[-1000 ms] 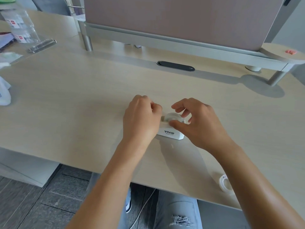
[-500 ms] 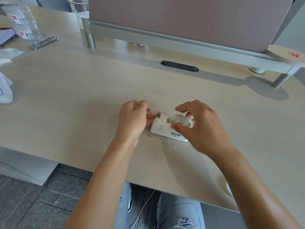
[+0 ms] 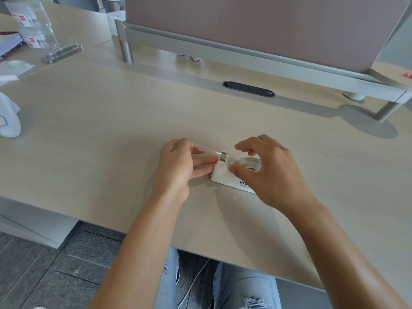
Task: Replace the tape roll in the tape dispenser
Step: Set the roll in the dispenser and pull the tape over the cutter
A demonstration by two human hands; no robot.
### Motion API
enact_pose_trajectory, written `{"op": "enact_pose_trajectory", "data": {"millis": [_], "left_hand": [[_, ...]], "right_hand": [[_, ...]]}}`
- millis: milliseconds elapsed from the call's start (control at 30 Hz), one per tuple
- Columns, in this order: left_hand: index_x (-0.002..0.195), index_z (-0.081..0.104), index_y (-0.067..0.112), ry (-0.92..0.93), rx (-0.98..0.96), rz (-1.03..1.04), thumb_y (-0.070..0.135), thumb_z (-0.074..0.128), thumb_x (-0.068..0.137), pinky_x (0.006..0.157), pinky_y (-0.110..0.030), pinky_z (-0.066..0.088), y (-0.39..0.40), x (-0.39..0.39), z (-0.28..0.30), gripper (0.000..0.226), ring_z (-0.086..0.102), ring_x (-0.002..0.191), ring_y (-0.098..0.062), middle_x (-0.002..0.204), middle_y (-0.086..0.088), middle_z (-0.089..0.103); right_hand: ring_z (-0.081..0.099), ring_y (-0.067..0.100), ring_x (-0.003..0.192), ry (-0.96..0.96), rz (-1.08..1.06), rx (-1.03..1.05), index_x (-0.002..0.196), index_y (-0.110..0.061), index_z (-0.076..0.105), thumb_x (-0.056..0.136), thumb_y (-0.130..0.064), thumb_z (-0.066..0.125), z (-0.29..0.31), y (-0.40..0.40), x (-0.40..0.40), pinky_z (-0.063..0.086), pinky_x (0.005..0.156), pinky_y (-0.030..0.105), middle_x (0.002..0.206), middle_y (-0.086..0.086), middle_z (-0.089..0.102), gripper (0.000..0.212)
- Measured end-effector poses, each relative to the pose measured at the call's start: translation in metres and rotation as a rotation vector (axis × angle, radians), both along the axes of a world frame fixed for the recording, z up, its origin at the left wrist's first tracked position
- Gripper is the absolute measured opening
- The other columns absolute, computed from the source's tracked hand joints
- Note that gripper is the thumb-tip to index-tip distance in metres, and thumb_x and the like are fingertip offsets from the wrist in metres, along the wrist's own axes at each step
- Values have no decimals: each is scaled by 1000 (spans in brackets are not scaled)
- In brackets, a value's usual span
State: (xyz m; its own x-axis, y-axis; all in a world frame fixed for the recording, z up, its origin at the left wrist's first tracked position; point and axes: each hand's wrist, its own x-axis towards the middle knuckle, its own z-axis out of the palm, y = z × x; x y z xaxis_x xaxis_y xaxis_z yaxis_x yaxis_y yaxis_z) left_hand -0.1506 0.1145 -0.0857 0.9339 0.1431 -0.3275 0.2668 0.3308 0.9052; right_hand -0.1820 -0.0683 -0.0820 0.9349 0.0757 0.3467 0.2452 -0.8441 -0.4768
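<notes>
A small white tape dispenser [image 3: 225, 178] lies on the light wood desk [image 3: 111, 134], its metal cutter [image 3: 223, 156] pointing left. A clear tape roll [image 3: 249, 163] sits in its cradle. My right hand [image 3: 270, 172] steadies the dispenser, thumb on its near side, fingers arched over the roll. My left hand [image 3: 178, 168] pinches the free end of a clear tape strip [image 3: 206, 152] stretched from the cutter to the left.
A dark cable slot [image 3: 248, 89] lies in the desk behind the hands. A pink divider panel [image 3: 267, 25] on a grey frame closes the back. Clear plastic containers [image 3: 38, 30] and white items [image 3: 9, 121] stand at the far left. The desk's front edge runs just below my wrists.
My left hand has drawn leftward away from the dispenser, pulling a strip of tape out over the cutter. The right hand stays on the dispenser.
</notes>
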Motion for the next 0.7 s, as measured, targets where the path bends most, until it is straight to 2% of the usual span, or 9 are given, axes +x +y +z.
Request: {"op": "enact_pose_trajectory", "data": {"millis": [133, 233, 300, 367, 467, 500, 567, 600, 700], "left_hand": [[102, 62, -5, 52, -78, -7, 7, 38, 99, 64, -40, 68, 2, 3, -6, 28, 82, 73, -35, 105, -21, 64], [90, 59, -1, 80, -145, -38, 5, 38, 101, 70, -43, 68, 5, 3, -6, 24, 80, 72, -34, 108, -23, 64], [87, 57, 2, 93, -157, -52, 5, 38, 102, 71, -44, 68, 7, 3, -6, 24, 78, 76, -37, 108, -24, 62], [93, 55, 2, 117, -177, -64, 4, 39, 104, 68, -43, 68, 9, 4, -6, 19, 77, 77, -39, 105, -24, 61], [105, 53, 1, 153, -186, -82, 5, 39, 106, 64, -42, 68, 12, 5, -7, 14, 76, 77, -40, 103, -24, 63], [107, 53, 1, 159, -176, -90, 5, 40, 106, 63, -42, 68, 13, 6, -8, 14, 76, 77, -41, 102, -24, 63], [105, 53, 0, 158, -147, -109, 7, 40, 106, 64, -43, 68, 15, 6, -8, 15, 76, 76, -40, 101, -23, 63], [103, 53, 1, 153, -133, -117, 7, 39, 106, 64, -43, 68, 15, 5, -8, 16, 77, 76, -40, 101, -22, 63], [100, 53, 2, 146, -84, -120, 8, 39, 106, 67, -44, 67, 15, 4, -8, 17, 77, 72, -36, 103, -22, 64]], "right_hand": [[67, 15, 100, -5, -23, 64, 115, -20, 75, 96, -24, 71, -2, 3, 7, 49, 80, 26, 108, -4, 72, 19], [68, 14, 100, 51, -60, 128, 114, -19, 75, 99, -21, 66, -3, 6, 15, 43, 70, 10, 107, -4, 73, 17], [68, 14, 101, 110, -77, 200, 113, -20, 75, 99, -25, 67, -1, 10, 20, 45, 60, 4, 106, -4, 73, 17], [69, 14, 100, 154, -82, 264, 109, -21, 76, 96, -31, 71, -1, 13, 24, 50, 61, 6, 103, -3, 75, 17], [72, 18, 98, 230, -93, 347, 105, -21, 76, 91, -34, 77, -1, 19, 29, 64, 64, 28, 100, 2, 78, 20], [73, 19, 96, 242, -105, 358, 105, -20, 76, 89, -33, 79, -1, 20, 30, 64, 66, 30, 100, 3, 78, 20], [74, 19, 94, 250, -136, 367, 104, -19, 77, 86, -32, 83, -2, 19, 32, 60, 71, 25, 99, 2, 79, 23], [74, 18, 93, 261, -147, 374, 105, -19, 77, 85, -33, 84, -1, 18, 33, 58, 69, 20, 99, 1, 79, 25], [74, 17, 90, 335, -160, 381, 107, -19, 76, 82, -35, 87, 5, 18, 36, 50, 49, 10, 102, 0, 77, 32]]}}
